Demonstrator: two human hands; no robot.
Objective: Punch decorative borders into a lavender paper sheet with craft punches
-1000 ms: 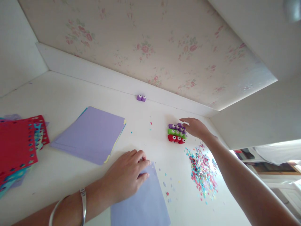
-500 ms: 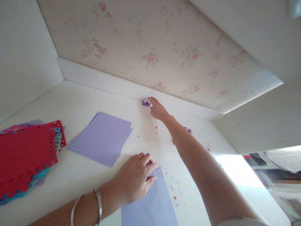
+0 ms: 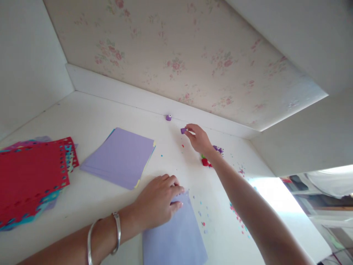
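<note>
My right hand [image 3: 198, 138] pinches a small purple paper punch [image 3: 183, 130] between thumb and fingers, just above the white tabletop. Another purple paper punch [image 3: 168, 117] stands by the back edge, to the left of that hand. My left hand [image 3: 162, 200] rests on the upper end of a light purple paper sheet [image 3: 176, 239]. Its fingers are bent and slightly apart, with a gap between thumb and forefinger. Several more purple punches [image 3: 219, 149] and a red one [image 3: 205, 162] lie beside my right wrist, partly hidden by the arm.
To the left is a pile of red and blue sheets [image 3: 30, 180] with punched edges. A stack of purple sheets [image 3: 121, 158] lies near the middle. Tiny paper cut-outs [image 3: 202, 213] are scattered right of the sheet. A floral wall panel [image 3: 165, 48] rises behind.
My right hand has taken one of the two purple punches at the back edge and moved it right and toward me. My left hand stays on the sheet.
</note>
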